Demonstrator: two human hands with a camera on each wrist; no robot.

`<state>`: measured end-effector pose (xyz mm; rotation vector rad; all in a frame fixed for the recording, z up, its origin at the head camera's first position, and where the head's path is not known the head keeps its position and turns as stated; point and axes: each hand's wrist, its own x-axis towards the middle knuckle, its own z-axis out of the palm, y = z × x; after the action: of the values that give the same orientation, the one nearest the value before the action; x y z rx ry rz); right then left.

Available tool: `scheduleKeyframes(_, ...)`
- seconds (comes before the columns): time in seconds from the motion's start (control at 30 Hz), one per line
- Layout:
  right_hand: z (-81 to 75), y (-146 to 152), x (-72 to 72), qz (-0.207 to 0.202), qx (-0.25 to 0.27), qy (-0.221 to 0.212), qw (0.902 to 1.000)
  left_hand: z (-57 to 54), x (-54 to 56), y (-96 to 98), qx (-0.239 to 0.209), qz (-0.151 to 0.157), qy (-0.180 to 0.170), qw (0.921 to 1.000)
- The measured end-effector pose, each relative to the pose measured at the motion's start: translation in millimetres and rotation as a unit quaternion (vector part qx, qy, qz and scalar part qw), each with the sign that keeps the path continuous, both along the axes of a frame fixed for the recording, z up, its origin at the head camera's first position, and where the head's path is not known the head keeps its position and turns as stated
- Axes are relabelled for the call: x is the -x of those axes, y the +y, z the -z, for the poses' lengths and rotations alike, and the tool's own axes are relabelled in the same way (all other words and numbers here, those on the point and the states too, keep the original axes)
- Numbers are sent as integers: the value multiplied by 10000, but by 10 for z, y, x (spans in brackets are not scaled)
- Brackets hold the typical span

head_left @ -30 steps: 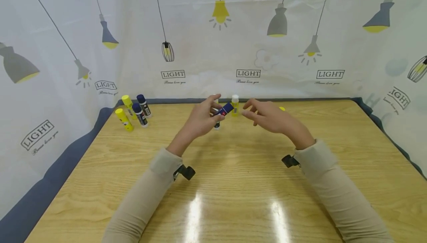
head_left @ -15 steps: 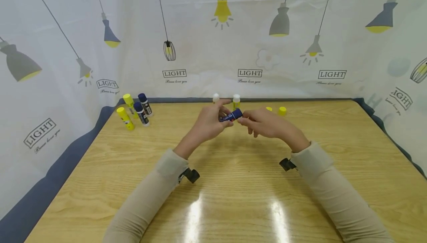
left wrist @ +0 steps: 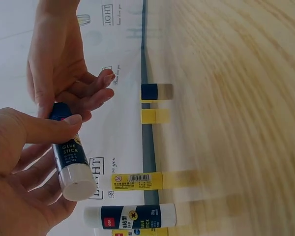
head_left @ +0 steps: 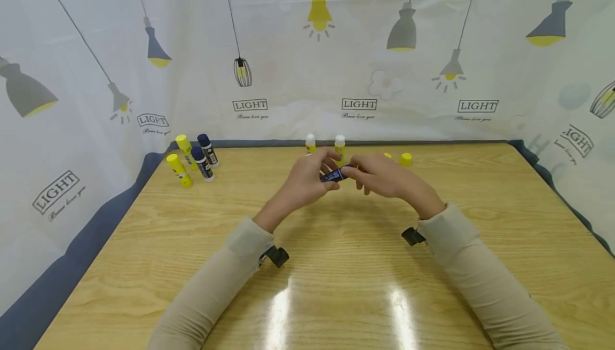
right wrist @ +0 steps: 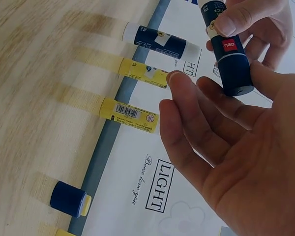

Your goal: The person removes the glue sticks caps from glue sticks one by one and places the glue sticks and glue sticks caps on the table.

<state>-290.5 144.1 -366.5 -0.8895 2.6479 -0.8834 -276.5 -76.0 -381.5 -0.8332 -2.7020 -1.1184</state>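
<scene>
Currently, left hand [head_left: 307, 178]: thumb and fingers curled round a tilted navy deli glue stick [left wrist: 71, 151], raised above the wooden table [head_left: 346, 254]
Right hand [head_left: 384, 175]: thumb and forefinger pinching its cap [right wrist: 235, 74], other fingers extended
Far middle: three white-topped glue sticks [right wrist: 145, 73], upright
Right of those: loose navy cap [right wrist: 68, 198], two yellow caps [head_left: 405, 159]
Far left: four capped glue sticks [head_left: 202, 165]

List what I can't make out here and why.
- Head: the standing blue glue stick, hidden by the left hand.
- Head: the loose blue cap, hidden by the right hand.
- Head: print on the leftmost yellow glue stick, too small.
- Right wrist: far end of the held blue glue stick, cut off by the top edge.
</scene>
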Motion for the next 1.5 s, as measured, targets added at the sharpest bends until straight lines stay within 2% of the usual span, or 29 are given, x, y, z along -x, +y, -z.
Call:
scheduleKeyframes(0.13,-2,-5,-4,57,-31,-24,10000,8,-14,11,86,44,91,9999)
scheduleKeyframes(0.4,-27,-16,-16,67,-188,167,9997,46,-4,38,471,-36,18,9989)
scheduleKeyframes(0.63,-28,-41,-25,33,-177,377,9991,79,0,61,650,-82,448,9968)
scheduleKeyframes(0.77,12,-45,-1,-74,-197,526,9984,87,4,67,591,-55,272,9979)
scheduleKeyframes(0.97,51,-33,25,-269,-112,682,9972,125,43,60,275,156,-431,9986)
scheduleKeyframes(1.17,55,-21,25,-561,47,749,9956,162,102,0,-159,468,-1134,9923)
scheduleKeyframes(1.27,43,-18,14,-645,107,726,9952,167,112,-16,-294,484,-1393,9886)
scheduleKeyframes(1.37,34,-16,13,-459,100,721,9963,166,111,-5,-263,347,-1320,9903)
scheduleKeyframes(1.5,25,-11,15,-81,59,560,9984,157,96,19,-128,59,-840,9964)
